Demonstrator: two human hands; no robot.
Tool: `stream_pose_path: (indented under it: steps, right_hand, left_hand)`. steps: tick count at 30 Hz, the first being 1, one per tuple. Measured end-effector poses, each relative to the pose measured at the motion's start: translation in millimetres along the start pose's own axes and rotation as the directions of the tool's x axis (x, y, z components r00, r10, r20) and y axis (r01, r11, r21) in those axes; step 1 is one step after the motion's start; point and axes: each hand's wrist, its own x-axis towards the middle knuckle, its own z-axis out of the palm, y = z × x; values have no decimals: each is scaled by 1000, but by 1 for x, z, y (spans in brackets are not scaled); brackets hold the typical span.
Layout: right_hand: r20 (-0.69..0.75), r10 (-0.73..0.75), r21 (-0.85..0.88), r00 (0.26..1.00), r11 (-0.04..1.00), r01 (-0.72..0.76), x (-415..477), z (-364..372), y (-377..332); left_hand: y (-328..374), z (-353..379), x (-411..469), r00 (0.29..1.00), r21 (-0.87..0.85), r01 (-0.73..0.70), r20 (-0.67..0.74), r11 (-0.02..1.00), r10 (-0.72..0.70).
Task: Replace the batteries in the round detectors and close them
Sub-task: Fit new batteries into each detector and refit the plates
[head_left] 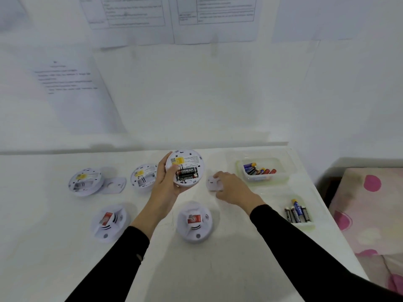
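A big white table [218, 269] fills the lower part of the view, and its near edge is cut off. Papers [170, 18] hang on the white wall behind it, but the print is too blurry to read. At the far right, a pink spotted cloth [368, 214] is only partly in view.

Two arms in black sleeves [305, 247] reach in from below. The left hand [165, 182] holds up a round detector [185, 167] with its back facing the camera, fingers wrapped around its left side. A black Eveready battery [187, 173] sits in its open slot.

The right hand [231, 188] lies on the table, fingertips pressed on a small white cover [214, 183]. The hand hides part of the cover.

Two more open detectors [86, 182] lie at the back left, one [144, 177] partly hidden behind the left hand. A loose white lid [114, 185] lies between them. Two closed detectors with red stickers [110, 223] [194, 222] sit nearer.

At the right, a clear tub [263, 171] holds mixed batteries, and a clear tray [297, 212] holds a few more. The tray's edges are hard to see.
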Motion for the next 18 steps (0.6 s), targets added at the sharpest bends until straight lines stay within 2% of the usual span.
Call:
stream_pose_path:
  steps: [5, 10, 16, 18]
  right_hand:
    - [-81, -26, -46, 996, 999, 22, -6, 5, 2]
    - [-101, 22, -100, 995, 994, -32, -11, 11, 6]
    - [-151, 6, -81, 988, 997, -19, -12, 9, 7]
    - [-167, 3, -1, 986, 1000, -3, -13, 7, 6]
  left_hand:
    - [1, -1, 2, 999, -11, 34, -6, 999, -34]
    - [-1, 1, 4, 998, -35, 54, 16, 998, -54]
    - [2, 6, 7, 995, -37, 85, 50, 996, -83]
    - [4, 8, 6, 996, -36, 88, 37, 995, -87]
